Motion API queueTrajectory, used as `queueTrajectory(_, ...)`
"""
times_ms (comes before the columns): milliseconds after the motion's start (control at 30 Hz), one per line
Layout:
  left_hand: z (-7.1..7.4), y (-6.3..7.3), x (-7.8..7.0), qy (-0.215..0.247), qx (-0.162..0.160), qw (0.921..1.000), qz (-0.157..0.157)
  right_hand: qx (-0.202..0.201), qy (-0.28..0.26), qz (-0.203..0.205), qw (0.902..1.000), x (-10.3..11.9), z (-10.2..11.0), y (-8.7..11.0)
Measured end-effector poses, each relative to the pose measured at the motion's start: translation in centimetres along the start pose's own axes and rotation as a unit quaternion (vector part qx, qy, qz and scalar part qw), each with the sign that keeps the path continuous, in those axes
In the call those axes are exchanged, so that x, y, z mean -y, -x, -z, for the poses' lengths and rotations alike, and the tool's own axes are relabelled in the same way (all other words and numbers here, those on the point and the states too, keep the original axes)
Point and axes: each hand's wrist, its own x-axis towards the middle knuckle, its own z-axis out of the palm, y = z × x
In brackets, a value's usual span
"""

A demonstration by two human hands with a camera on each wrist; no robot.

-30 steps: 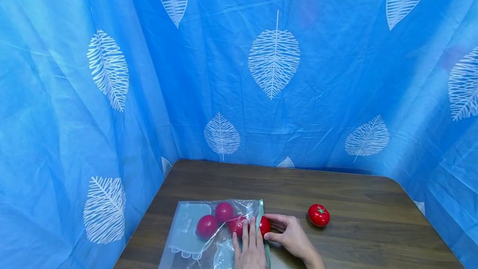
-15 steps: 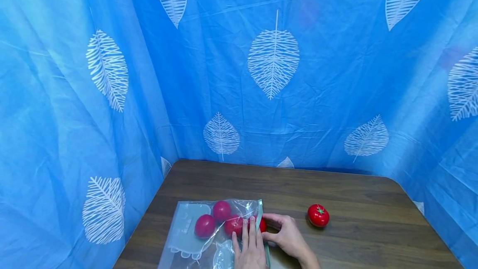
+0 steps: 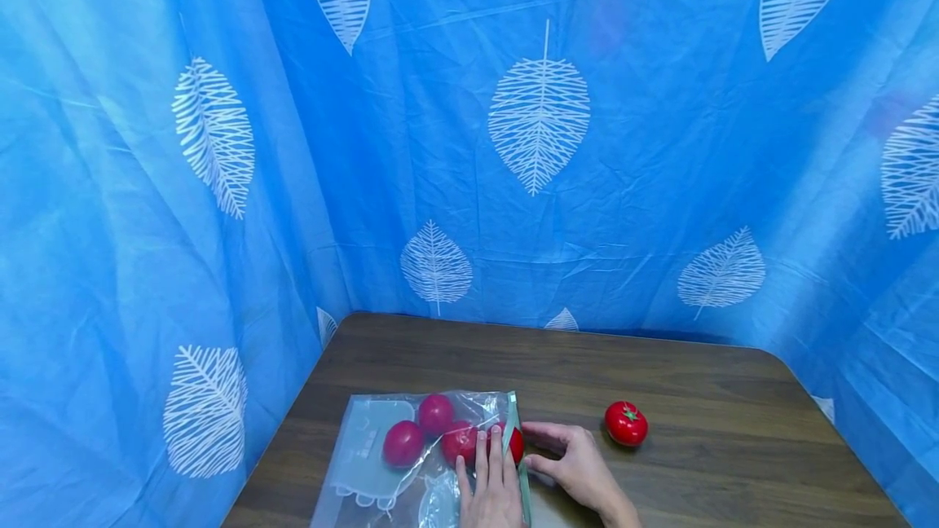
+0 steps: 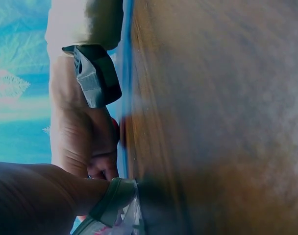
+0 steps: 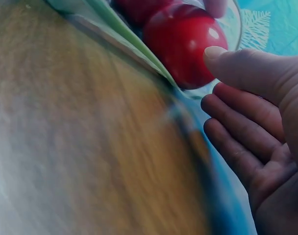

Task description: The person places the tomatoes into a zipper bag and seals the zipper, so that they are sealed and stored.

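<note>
Four red fruits (image 3: 403, 444) are occupying the bag (image 3: 348, 451), left hand (image 3: 493, 491) lying straight-fingered, right hand (image 3: 575, 467) gaping thumb-apart, one tomato (image 3: 626, 424) waiting outside at its two o'clock.

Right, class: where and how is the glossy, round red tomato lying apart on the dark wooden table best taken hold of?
Probably by coming from above and gripping the glossy, round red tomato on two opposite sides, at its widest. Its green stem faces upward, its rounded sides stand free on the dark wooden table, and nothing lies over it.
</note>
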Motion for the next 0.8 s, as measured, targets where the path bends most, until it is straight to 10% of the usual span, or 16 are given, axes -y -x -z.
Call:
queueTrajectory(200,-0.1,0.0,0.0,0.005,-0.006,1.0,0.0,-0.016,0.018,0.031,0.9992,-0.2,-0.8,-0.4)
queueTrajectory(433,-1.0,0.4,0.2,-0.039,-0.096,0.9945,-0.017,-0.041,0.055,0.063,0.9956,0.1,-1.7,-0.8)
queueTrajectory(800,-1.1,0.4,0.0,-0.038,-0.091,0.9951,-0.004,-0.056,0.065,0.087,0.9925,0.6,-2.9,-1.7)
